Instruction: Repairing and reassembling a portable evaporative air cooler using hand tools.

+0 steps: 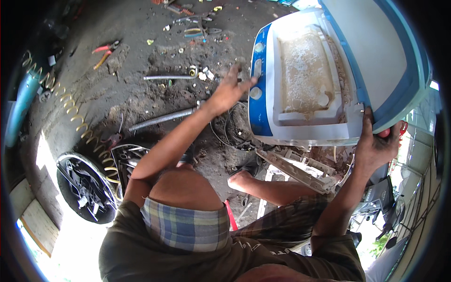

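Note:
In front of me stands the white top of a washing machine [345, 128], its inner recess coated with brown grime. Its blue control panel [256, 110] with several pale knobs faces left. A blue-framed lid [399, 101] is raised on the right side. My left hand [230, 91] has its fingers spread at the panel's edge, near a knob, and holds nothing. At the lid's near corner, my right hand [378, 148] is closed round a red-handled tool [384, 133]. The tool's working end is hidden.
Dirty ground holds red-handled pliers [104, 52], more pliers [199, 30], a metal bar wrench [169, 77] and a grey pipe [164, 119]. A bucket of scrap [87, 188] stands left beside a coiled yellow hose [77, 115]. Broken pale plastic parts [300, 171] lie below the machine.

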The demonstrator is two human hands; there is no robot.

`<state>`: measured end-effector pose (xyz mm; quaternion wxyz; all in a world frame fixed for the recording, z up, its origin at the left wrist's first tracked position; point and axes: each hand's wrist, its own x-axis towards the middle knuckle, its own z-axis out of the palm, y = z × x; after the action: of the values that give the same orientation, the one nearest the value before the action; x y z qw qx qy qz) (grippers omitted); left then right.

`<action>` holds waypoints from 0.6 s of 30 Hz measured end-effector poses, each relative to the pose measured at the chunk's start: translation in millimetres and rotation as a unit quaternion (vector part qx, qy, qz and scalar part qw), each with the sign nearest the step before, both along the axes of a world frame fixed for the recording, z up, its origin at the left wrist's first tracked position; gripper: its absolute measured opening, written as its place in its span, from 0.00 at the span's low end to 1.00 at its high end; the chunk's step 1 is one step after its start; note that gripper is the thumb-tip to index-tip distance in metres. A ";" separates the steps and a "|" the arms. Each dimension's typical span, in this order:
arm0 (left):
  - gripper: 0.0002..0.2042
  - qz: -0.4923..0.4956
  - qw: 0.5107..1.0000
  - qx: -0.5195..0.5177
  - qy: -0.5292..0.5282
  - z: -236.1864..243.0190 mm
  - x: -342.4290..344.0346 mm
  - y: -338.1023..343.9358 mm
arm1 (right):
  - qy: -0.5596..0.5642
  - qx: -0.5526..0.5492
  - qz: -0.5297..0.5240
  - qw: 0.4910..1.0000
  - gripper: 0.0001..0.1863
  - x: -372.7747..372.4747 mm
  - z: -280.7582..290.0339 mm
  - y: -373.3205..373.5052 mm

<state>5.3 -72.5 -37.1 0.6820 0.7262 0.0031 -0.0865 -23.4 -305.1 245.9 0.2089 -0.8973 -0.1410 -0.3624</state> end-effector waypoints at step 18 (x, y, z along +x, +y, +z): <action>0.43 -0.342 0.654 0.396 -0.546 103.2 51.6 -66.0 | -0.032 0.027 -0.074 0.996 0.17 -32.0 72.8 -80.9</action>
<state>56.9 -138.4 66.1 0.1307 0.7936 -0.5843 0.1081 -55.4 -386.0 318.7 0.2010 -0.8873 -0.0707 -0.4091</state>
